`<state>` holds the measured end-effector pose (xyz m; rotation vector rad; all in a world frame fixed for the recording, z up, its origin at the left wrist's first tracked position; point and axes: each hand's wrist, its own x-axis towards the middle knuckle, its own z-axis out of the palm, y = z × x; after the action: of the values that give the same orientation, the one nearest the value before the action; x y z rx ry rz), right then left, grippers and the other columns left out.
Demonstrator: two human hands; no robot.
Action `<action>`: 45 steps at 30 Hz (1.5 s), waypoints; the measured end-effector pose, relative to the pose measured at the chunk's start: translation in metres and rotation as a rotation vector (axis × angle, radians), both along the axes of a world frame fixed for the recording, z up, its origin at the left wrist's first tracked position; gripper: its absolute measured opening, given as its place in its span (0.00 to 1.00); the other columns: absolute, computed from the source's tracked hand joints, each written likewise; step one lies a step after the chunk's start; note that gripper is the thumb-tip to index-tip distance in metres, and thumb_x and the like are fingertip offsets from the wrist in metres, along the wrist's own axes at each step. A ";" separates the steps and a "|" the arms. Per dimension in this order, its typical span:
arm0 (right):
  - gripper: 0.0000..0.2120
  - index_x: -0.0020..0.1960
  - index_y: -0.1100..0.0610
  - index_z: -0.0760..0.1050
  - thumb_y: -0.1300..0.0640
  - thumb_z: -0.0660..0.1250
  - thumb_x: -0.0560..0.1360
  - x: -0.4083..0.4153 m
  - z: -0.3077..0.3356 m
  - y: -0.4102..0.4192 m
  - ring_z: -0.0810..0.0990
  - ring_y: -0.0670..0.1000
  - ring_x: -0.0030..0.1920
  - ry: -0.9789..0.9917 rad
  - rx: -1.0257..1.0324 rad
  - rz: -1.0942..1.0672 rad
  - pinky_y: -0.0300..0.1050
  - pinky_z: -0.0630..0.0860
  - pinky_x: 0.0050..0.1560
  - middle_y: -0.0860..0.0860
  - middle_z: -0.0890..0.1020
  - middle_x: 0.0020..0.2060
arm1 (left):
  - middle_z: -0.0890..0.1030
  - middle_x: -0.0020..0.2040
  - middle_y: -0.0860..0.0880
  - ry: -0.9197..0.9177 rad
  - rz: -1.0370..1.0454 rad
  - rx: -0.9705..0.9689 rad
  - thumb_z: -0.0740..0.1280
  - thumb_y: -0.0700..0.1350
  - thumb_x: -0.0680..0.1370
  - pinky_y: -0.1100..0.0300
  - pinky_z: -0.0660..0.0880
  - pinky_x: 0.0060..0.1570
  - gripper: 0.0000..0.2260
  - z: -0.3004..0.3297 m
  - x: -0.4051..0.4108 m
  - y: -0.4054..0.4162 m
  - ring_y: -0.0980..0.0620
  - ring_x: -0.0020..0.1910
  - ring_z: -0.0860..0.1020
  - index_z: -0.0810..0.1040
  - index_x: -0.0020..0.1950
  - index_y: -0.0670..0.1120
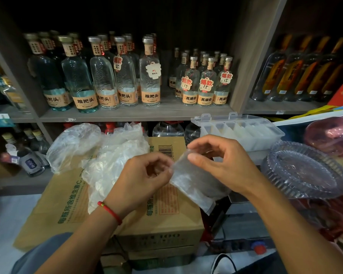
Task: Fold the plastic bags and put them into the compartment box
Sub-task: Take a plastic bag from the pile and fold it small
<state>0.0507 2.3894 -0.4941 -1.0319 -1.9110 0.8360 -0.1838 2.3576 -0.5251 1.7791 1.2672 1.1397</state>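
A clear plastic bag [194,182], partly folded into a flat strip, hangs in the air between my hands above a cardboard box [162,220]. My left hand [141,180] pinches its left edge with curled fingers. My right hand [224,163] pinches its upper right corner between thumb and fingers. A heap of loose clear bags [107,155] lies on the cardboard box to the left. The clear compartment box [242,133] stands open behind my right hand, with folded white bags in several of its cells.
Shelves with many glass bottles [127,76] run across the back. A stack of clear ribbed plastic plates [305,171] sits at the right. Red packaged goods [333,220] lie below them. More bottles [30,153] stand low on the left.
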 end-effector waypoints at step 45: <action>0.25 0.57 0.54 0.84 0.45 0.82 0.64 -0.013 -0.011 -0.002 0.89 0.53 0.51 0.332 -0.583 -0.048 0.48 0.85 0.50 0.52 0.89 0.50 | 0.84 0.38 0.40 -0.266 -0.049 -0.260 0.73 0.38 0.79 0.61 0.79 0.42 0.05 -0.003 0.022 -0.005 0.50 0.36 0.81 0.84 0.44 0.40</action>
<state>0.0372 2.3878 -0.5054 -1.1743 -1.3819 1.4857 -0.1616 2.3525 -0.5282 1.4102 1.1481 1.0885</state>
